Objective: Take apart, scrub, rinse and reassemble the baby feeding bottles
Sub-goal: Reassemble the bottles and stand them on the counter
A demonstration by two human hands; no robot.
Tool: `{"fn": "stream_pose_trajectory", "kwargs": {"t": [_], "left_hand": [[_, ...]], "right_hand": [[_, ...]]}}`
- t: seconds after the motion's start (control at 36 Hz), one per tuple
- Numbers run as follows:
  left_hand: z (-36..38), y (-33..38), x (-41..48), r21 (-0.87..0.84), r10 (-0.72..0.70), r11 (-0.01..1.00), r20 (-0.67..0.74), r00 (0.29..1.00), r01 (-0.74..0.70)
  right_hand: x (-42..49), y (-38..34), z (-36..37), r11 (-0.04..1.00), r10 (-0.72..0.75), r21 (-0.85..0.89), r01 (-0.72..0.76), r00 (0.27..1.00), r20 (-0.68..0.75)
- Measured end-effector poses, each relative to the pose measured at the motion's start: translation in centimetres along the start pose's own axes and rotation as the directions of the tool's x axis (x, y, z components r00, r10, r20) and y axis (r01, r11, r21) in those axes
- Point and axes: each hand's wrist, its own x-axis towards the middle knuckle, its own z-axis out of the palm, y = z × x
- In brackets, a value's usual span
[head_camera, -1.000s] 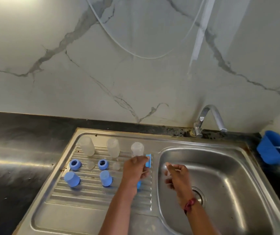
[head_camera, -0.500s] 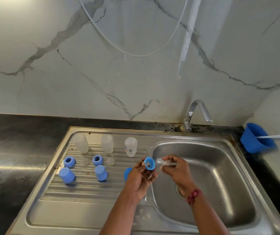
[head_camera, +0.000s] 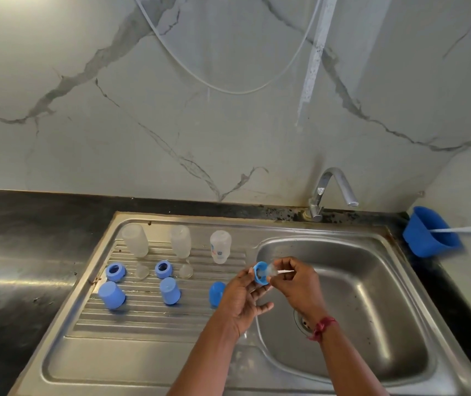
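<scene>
— While held up over the left rim of the sink basin (head_camera: 371,281), gripped how?
— Pinched from both sides. Left hand (head_camera: 243,298) curled on the blue ring (head_camera: 260,275), fingertips at its rim, opening facing right. Right hand (head_camera: 297,284) closed on the clear teat (head_camera: 272,271), pressing it at the ring's mouth.
— Seated in the ring, or only touching?
— Cannot tell; blurred there and half covered by fingers.
— And over on the drainboard (head_camera: 143,321)?
— Standing along the far edge, apart from one another: left bottle (head_camera: 136,240), middle bottle (head_camera: 181,241), right bottle (head_camera: 220,247), all clear. Just in front of the first two: second ring (head_camera: 116,272) beside second teat (head_camera: 142,271), third ring (head_camera: 163,269) beside third teat (head_camera: 185,271). Nearer still, a row of blue caps: left cap (head_camera: 111,295), middle cap (head_camera: 170,290), right cap (head_camera: 216,292), the last just beside the left hand.
— Beyond the basin?
— Tap (head_camera: 331,190) at the far rim. Off to the right, on the black counter (head_camera: 14,238), blue tub (head_camera: 425,232) with white handle (head_camera: 457,229) poking out rightward.
— On the right wrist?
— Red thread (head_camera: 321,327).
</scene>
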Motion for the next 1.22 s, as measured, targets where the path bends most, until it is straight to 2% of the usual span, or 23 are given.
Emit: {"fn": "stream_pose_trajectory", "kwargs": {"t": [0.25, 0.5, 0.64, 0.81, 0.89, 0.97, 1.14, 1.22], "left_hand": [[-0.3, 0.1, 0.0, 0.124, 0.001, 0.992, -0.033, 0.999, 0.003], [-0.3, -0.3, -0.6, 0.164, -0.063, 0.984, -0.050, 0.997, 0.070], [-0.1, -0.5, -0.9, 0.111, -0.101, 0.988, -0.048, 0.994, 0.106], [-0.1, -1.0, -0.4, 0.136, -0.122, 0.983, -0.042, 0.992, 0.127], [0.3, -1.0, -0.5, 0.202, -0.109, 0.973, -0.009, 0.994, 0.109], [0.6, -1.0, -0.6, 0.297, -0.105, 0.950, -0.002, 0.994, 0.101], [1.8, -1.3, -0.7, 0.566, -0.021, 0.822, -0.081, 0.996, 0.064], [2.4, -1.6, -0.8, 0.657, 0.051, 0.754, -0.077, 0.996, 0.012]], "right_hand": [[-0.6, -0.1, 0.6, 0.978, -0.115, -0.178, 0.111, 0.993, -0.012], [-0.5, 0.5, 0.9, 0.930, -0.121, -0.341, 0.139, 0.990, 0.074], [-0.5, 0.9, 0.8, 0.948, -0.120, -0.291, 0.126, 0.992, 0.041], [0.2, 1.9, 0.1, 0.985, -0.038, -0.169, 0.028, 0.998, -0.052], [0.3, 2.3, -0.2, 0.985, 0.052, -0.167, -0.048, 0.999, 0.017], [0.2, 2.6, -0.3, 0.974, 0.070, -0.221, -0.049, 0.994, 0.089], [0.0, 3.0, -0.5, 0.978, 0.101, -0.193, -0.082, 0.991, 0.091], [-0.1, 3.4, -0.4, 0.977, 0.128, -0.177, -0.119, 0.991, 0.042]]}}
